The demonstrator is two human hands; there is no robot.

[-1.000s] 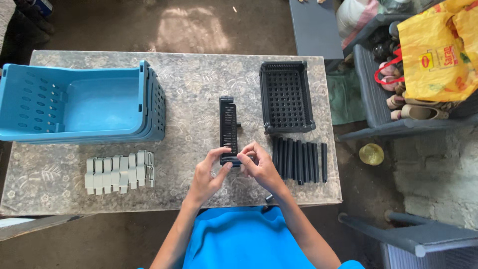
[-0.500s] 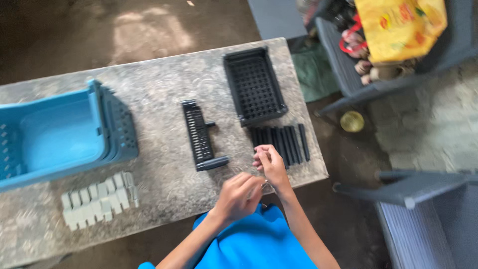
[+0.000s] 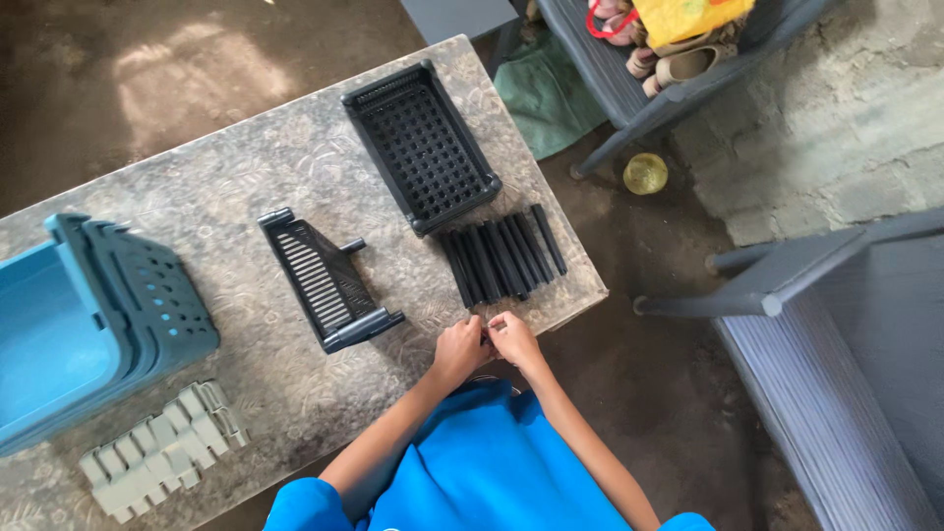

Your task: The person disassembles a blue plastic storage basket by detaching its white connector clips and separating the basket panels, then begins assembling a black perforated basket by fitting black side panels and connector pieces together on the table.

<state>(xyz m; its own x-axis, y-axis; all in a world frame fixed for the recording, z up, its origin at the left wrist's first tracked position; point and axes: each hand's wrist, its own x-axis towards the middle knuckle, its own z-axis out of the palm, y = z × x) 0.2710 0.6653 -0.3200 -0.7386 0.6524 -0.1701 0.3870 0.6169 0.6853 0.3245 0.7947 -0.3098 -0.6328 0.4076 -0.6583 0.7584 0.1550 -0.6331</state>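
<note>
Hands: left hand point(image 3: 458, 349) and right hand point(image 3: 513, 337) are pinching together at the near edge; what they are holding, I cannot tell.
Rods point(image 3: 503, 256): lying just beyond, loose.
Panel point(image 3: 324, 282): lying left, unattached.
Tray point(image 3: 421, 146): sitting farthest.

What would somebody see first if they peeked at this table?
Probably the big blue baskets stacked on the table's far left, the brightest thing there. Next, the black tray at the back and the row of black bars in front of it. Both hands, left and right, meet at the near edge just below those bars.
</note>
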